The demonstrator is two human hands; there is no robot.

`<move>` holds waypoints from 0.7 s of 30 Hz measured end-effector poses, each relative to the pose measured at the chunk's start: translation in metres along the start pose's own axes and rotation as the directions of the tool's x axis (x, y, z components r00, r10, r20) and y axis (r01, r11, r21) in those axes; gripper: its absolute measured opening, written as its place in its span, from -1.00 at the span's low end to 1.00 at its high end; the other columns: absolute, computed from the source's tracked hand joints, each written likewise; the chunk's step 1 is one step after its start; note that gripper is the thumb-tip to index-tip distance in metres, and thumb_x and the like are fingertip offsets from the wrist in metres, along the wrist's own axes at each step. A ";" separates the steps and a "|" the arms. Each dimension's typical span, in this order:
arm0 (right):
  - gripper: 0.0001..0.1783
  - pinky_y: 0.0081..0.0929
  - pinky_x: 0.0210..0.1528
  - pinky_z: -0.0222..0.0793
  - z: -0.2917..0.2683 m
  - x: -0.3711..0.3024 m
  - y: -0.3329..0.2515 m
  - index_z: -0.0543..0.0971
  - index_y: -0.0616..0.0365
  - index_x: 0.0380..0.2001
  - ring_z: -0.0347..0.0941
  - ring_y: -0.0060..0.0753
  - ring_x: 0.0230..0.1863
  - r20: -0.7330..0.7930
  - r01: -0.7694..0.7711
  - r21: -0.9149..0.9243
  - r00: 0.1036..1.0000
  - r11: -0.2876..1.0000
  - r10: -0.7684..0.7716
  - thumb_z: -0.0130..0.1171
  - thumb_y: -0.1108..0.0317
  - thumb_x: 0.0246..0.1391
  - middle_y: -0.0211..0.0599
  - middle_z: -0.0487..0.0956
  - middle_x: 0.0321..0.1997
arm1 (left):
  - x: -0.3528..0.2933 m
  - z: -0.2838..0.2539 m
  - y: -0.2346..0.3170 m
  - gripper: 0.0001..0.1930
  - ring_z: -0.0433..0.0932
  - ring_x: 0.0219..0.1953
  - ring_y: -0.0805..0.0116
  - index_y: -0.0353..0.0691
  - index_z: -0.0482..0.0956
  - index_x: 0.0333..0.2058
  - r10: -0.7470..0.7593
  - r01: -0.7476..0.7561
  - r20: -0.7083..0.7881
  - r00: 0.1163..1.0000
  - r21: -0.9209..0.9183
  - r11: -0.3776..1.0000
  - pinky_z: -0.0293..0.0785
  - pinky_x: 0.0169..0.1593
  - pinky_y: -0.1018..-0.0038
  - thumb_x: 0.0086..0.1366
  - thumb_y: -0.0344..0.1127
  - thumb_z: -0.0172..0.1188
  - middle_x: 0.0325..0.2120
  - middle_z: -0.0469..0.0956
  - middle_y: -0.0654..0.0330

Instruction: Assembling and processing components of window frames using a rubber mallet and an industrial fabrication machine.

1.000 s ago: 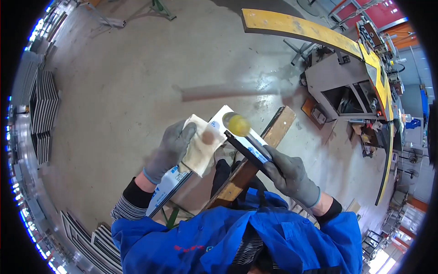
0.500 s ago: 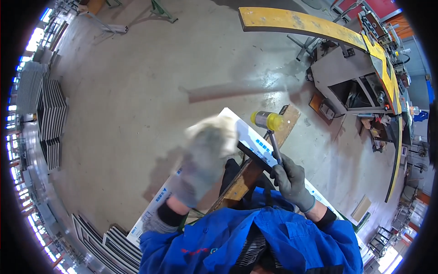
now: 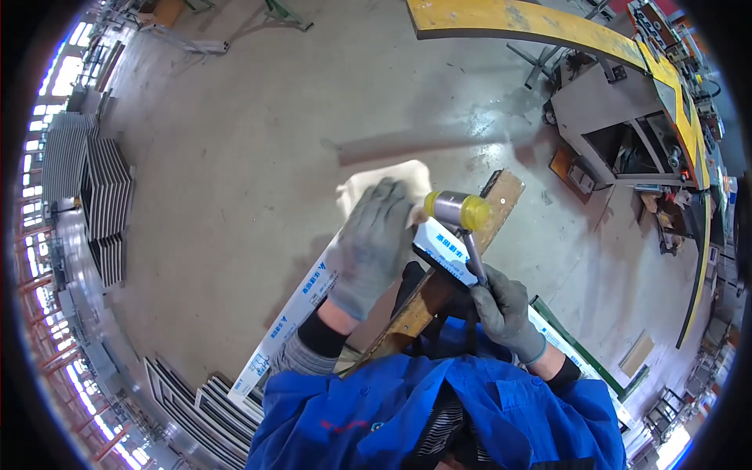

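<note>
My gloved left hand (image 3: 368,243) lies over a cream cloth (image 3: 407,172), pressing it against the corner of a white frame. The cloth covers that corner and spreads past the fingertips. The white frame (image 3: 294,304) carries blue-printed film; its two sides run back toward my body on the left and right. In my gloved right hand (image 3: 505,313) is a mallet (image 3: 450,207) with yellow faces and a metal middle, gripped by its dark handle. The mallet head stands up beside the corner. Under the frame runs a worn wooden beam (image 3: 501,205).
A grey machine (image 3: 603,117) with a yellow curved rail (image 3: 517,25) stands at the far right. Stacked grey profiles (image 3: 108,188) rest at the left, and several frames (image 3: 184,399) lie at the lower left. Green stand legs (image 3: 286,14) show at the far edge.
My left hand has moved slightly right and forward with the cloth, which now covers the frame's corner. The right hand still holds the mallet. The whole view has shifted a little.
</note>
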State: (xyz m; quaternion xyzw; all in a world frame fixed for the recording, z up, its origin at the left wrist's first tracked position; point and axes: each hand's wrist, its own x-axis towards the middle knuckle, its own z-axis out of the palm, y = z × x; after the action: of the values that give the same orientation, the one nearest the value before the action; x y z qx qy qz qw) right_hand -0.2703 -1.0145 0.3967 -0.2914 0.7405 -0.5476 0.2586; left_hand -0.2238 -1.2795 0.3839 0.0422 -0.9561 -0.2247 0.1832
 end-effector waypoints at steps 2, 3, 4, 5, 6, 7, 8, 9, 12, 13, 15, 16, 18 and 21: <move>-0.57 -0.49 -0.48 0.46 -0.003 -0.004 0.002 0.52 0.42 0.27 0.61 -0.49 -0.58 -0.012 -0.036 0.066 0.999 0.997 0.037 0.04 0.35 0.50 -0.34 0.63 -0.56 | -0.010 -0.010 0.001 -0.63 0.61 0.24 -0.08 -0.35 0.63 0.03 0.024 -0.023 0.055 0.998 -0.031 0.999 0.48 0.38 0.04 0.27 -0.37 0.33 0.07 0.67 -0.07; -0.57 -0.49 -0.48 0.46 -0.004 -0.005 0.004 0.52 0.42 0.27 0.61 -0.49 -0.58 -0.013 -0.031 0.067 0.999 0.997 0.032 0.04 0.35 0.50 -0.34 0.63 -0.56 | -0.018 -0.018 -0.002 -0.64 0.61 0.24 -0.05 -0.35 0.63 0.02 0.063 -0.055 0.114 0.991 -0.070 0.996 0.49 0.38 0.05 0.26 -0.37 0.33 0.06 0.68 -0.06; -0.57 -0.48 -0.48 0.47 -0.006 -0.006 0.007 0.52 0.42 0.27 0.61 -0.49 -0.58 -0.023 -0.034 0.099 0.999 0.995 0.036 0.04 0.34 0.51 -0.33 0.65 -0.56 | -0.031 -0.033 -0.001 -0.67 0.66 0.18 -0.01 -0.34 0.63 -0.02 0.099 -0.103 0.089 0.991 0.042 0.994 0.55 0.32 0.07 0.26 -0.36 0.35 -0.01 0.70 -0.05; -0.56 -0.48 -0.48 0.47 -0.005 -0.006 0.006 0.52 0.43 0.27 0.62 -0.48 -0.58 -0.025 -0.027 0.138 0.999 0.990 0.031 0.04 0.33 0.51 -0.32 0.66 -0.56 | -0.051 -0.046 -0.003 -0.69 0.69 0.13 -0.01 -0.32 0.63 -0.05 0.046 -0.053 0.104 0.993 0.061 0.997 0.56 0.29 0.05 0.25 -0.36 0.37 -0.05 0.71 -0.03; -0.56 -0.48 -0.48 0.47 -0.004 -0.007 0.006 0.52 0.43 0.27 0.62 -0.48 -0.58 -0.029 -0.027 0.144 0.999 0.989 0.032 0.04 0.33 0.51 -0.32 0.66 -0.56 | -0.068 -0.051 -0.010 -0.70 0.71 0.08 0.00 -0.31 0.63 -0.07 -0.007 -0.002 0.120 0.993 0.078 0.997 0.58 0.26 0.04 0.24 -0.35 0.39 -0.09 0.72 -0.01; -0.56 -0.48 -0.48 0.47 -0.004 -0.006 0.007 0.52 0.43 0.27 0.62 -0.48 -0.58 -0.023 -0.012 0.128 1.000 0.992 0.015 0.04 0.34 0.50 -0.31 0.67 -0.54 | -0.079 -0.054 -0.025 -0.79 0.75 -0.01 -0.14 -0.25 0.67 -0.06 0.037 -0.040 0.132 0.990 0.015 0.999 0.68 0.14 0.06 0.42 -0.30 0.27 -0.10 0.75 -0.03; -0.56 -0.48 -0.48 0.47 -0.005 -0.005 0.008 0.52 0.42 0.28 0.62 -0.48 -0.58 -0.016 0.007 0.114 1.000 0.994 -0.006 0.03 0.34 0.50 -0.30 0.68 -0.53 | -0.079 -0.059 -0.029 -0.79 0.75 -0.01 -0.14 -0.25 0.67 -0.06 0.039 -0.042 0.136 0.990 0.021 0.999 0.68 0.14 0.06 0.42 -0.30 0.27 -0.10 0.75 -0.03; -0.56 -0.48 -0.48 0.47 -0.006 -0.004 0.011 0.52 0.42 0.28 0.62 -0.48 -0.58 -0.020 0.009 0.119 1.000 0.993 -0.007 0.03 0.34 0.50 -0.30 0.68 -0.53 | -0.078 -0.063 -0.033 -0.78 0.76 -0.05 -0.10 -0.23 0.67 -0.05 0.050 -0.047 0.124 0.991 -0.029 0.998 0.69 0.07 0.10 0.40 -0.29 0.30 -0.10 0.75 -0.02; -0.55 -0.48 -0.48 0.47 -0.007 -0.001 0.014 0.51 0.41 0.29 0.62 -0.48 -0.58 0.003 0.101 0.053 0.995 0.994 -0.101 0.03 0.33 0.51 -0.28 0.69 -0.52 | -0.056 -0.074 -0.032 -0.76 0.77 -0.15 0.00 -0.19 0.67 -0.05 0.090 -0.083 0.226 0.970 -0.038 0.996 0.70 -0.08 0.15 0.35 -0.28 0.36 -0.06 0.75 0.00; -0.55 -0.48 -0.48 0.48 -0.007 -0.001 0.011 0.51 0.40 0.30 0.62 -0.49 -0.58 0.010 0.086 0.055 0.996 0.995 -0.087 0.03 0.33 0.51 -0.28 0.69 -0.52 | -0.041 -0.076 -0.031 -0.76 0.77 -0.20 0.05 -0.17 0.67 -0.07 0.117 -0.121 0.340 0.933 -0.011 0.993 0.70 -0.15 0.17 0.32 -0.28 0.39 -0.01 0.75 0.01; -0.55 -0.48 -0.48 0.48 -0.009 -0.002 0.009 0.50 0.39 0.30 0.61 -0.49 -0.59 0.023 0.073 0.046 0.997 0.996 -0.074 0.03 0.33 0.51 -0.28 0.69 -0.52 | -0.012 -0.076 -0.025 -0.76 0.77 -0.24 0.10 -0.16 0.66 -0.10 0.111 -0.135 0.416 0.903 0.028 0.991 0.68 -0.20 0.20 0.30 -0.26 0.41 0.08 0.71 0.00; -0.56 -0.48 -0.48 0.49 -0.009 -0.004 0.011 0.50 0.40 0.30 0.62 -0.49 -0.59 0.033 0.039 0.053 0.999 0.998 -0.040 0.03 0.34 0.51 -0.28 0.69 -0.52 | -0.001 -0.074 -0.022 -0.75 0.76 -0.28 0.15 -0.16 0.65 -0.12 0.101 -0.154 0.495 0.863 0.069 0.986 0.66 -0.26 0.22 0.28 -0.24 0.42 0.17 0.67 0.00; -0.56 -0.49 -0.48 0.50 -0.009 -0.004 0.009 0.50 0.40 0.30 0.63 -0.49 -0.59 0.051 0.012 0.052 0.999 0.999 -0.014 0.04 0.35 0.51 -0.28 0.69 -0.52 | 0.016 -0.067 -0.021 -0.73 0.77 -0.31 0.20 -0.15 0.63 -0.14 0.113 -0.183 0.505 0.856 0.092 0.979 0.68 -0.30 0.25 0.31 -0.15 0.39 0.21 0.63 -0.03; -0.57 -0.50 -0.49 0.52 -0.006 0.001 0.000 0.50 0.41 0.29 0.65 -0.47 -0.59 0.059 -0.030 0.081 0.998 0.996 0.026 0.04 0.38 0.51 -0.29 0.68 -0.52 | 0.017 -0.064 -0.019 -0.70 0.78 -0.35 0.24 -0.16 0.61 -0.16 0.108 -0.207 0.521 0.847 0.135 0.969 0.72 -0.34 0.26 0.34 -0.06 0.34 0.26 0.59 -0.10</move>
State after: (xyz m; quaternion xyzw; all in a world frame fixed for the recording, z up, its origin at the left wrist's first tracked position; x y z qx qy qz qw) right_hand -0.2752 -1.0111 0.3980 -0.2857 0.7137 -0.5652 0.2991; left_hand -0.2166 -1.3258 0.4343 -0.0805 -0.9873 -0.1215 -0.0628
